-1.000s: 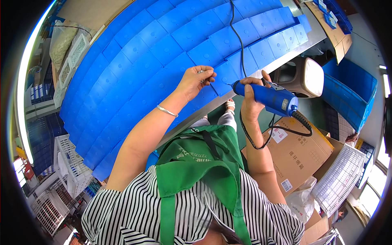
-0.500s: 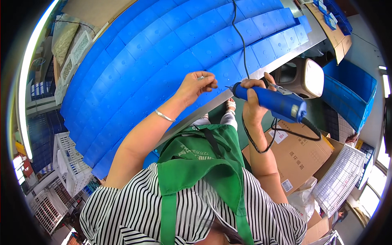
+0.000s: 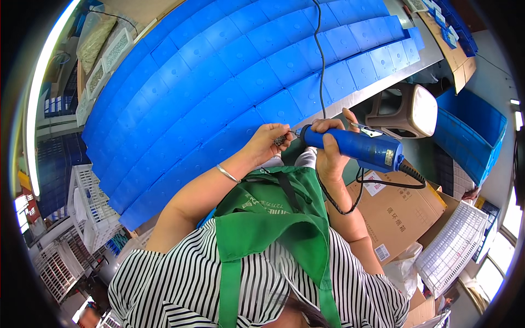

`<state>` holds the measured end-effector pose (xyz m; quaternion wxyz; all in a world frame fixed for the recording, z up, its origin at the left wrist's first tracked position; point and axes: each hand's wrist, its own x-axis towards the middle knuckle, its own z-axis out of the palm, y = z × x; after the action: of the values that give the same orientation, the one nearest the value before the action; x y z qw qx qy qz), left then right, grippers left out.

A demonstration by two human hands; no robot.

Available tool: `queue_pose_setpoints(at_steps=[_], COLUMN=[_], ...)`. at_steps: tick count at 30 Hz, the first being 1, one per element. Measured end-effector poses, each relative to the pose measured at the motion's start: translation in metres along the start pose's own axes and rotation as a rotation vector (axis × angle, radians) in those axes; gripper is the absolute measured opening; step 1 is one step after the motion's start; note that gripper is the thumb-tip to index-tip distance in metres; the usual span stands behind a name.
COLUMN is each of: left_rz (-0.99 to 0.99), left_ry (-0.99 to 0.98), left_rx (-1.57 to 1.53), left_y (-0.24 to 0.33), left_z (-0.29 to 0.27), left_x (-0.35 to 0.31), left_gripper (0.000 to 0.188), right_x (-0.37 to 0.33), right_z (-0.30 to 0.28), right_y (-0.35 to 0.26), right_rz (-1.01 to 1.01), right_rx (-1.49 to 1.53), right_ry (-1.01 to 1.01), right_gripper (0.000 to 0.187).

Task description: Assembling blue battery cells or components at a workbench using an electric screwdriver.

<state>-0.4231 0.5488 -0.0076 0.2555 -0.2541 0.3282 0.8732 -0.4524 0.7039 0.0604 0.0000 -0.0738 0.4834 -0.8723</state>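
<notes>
A blue electric screwdriver with a metal lever lies in my right hand, fingers wrapped round its body. Its tip points left and meets the fingertips of my left hand. That left hand is closed on small dark metal pieces that look like screws, and thumb and forefinger pinch at the screwdriver's tip. What sits right at the tip is too small to make out. Beyond both hands, rows of blue plastic panels cover the metal-edged table. A black cable hangs down across the panels.
On the right stand a beige plastic stool, a blue crate, a cardboard box and a white basket. Trays of small parts line the far left. White crates are stacked at left.
My left hand has come down and toward the screwdriver, so its fingertips now meet the tip. The screwdriver has shifted slightly left and down. The view has moved a little.
</notes>
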Motion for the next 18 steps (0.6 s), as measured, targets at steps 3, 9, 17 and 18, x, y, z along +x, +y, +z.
queue_pose_setpoints(at_steps=[3, 9, 17, 18], left_rz=[-0.026, -0.114, 0.119, 0.171], left_ry=[-0.019, -0.018, 0.122, 0.111], left_rx=[0.013, -0.082, 0.197, 0.159], left_y=[-0.002, 0.002, 0.023, 0.028], left_z=[0.0, 0.002, -0.015, -0.016], left_x=[-0.003, -0.011, -0.014, -0.012], left_gripper=[0.021, 0.025, 0.014, 0.013], right_x=[-0.001, 0.001, 0.005, 0.006], right_z=[0.0, 0.001, -0.004, -0.005], right_y=[0.0, 0.006, 0.027, 0.028], right_rz=[0.01, 0.011, -0.032, -0.031], right_rx=[0.008, 0.011, -0.366, -0.367], right_ry=[-0.004, 0.012, -0.012, -0.013], right_gripper=[0.061, 0.06, 0.013, 0.013])
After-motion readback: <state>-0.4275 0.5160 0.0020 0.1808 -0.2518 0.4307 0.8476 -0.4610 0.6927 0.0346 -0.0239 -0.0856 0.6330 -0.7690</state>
